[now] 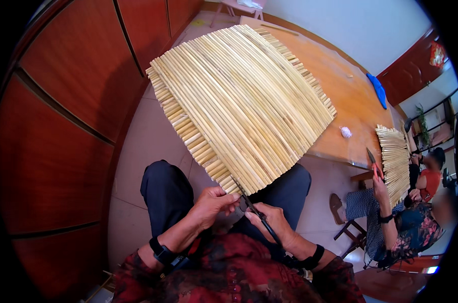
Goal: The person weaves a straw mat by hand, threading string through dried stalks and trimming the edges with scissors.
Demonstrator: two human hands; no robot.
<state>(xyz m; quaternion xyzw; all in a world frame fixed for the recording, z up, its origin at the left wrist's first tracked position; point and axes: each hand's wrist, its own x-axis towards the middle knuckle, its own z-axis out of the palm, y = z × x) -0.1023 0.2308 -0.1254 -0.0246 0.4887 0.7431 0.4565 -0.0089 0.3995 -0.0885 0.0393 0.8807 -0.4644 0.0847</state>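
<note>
A large mat of straw-coloured reed stalks (239, 106), laid side by side in crossing layers, slants from the table down over my knees. At its near corner my left hand (215, 206) is closed, thumb and fingers pinching the stalk ends. My right hand (272, 220) is wrapped round a pair of dark scissors (251, 203), just right of the left hand. The blades point up and left, touching the mat's near edge among the stalk ends. Whether they are parted, I cannot make out.
The mat's far part lies on an orange-brown wooden table (348, 98), with a blue cloth (376, 90) and a small white ball of string (345, 132). Red-brown cabinets (77, 96) line the left. At right, a co-worker's hand (379, 188) holds red-handled scissors (374, 164) beside another reed mat (395, 159).
</note>
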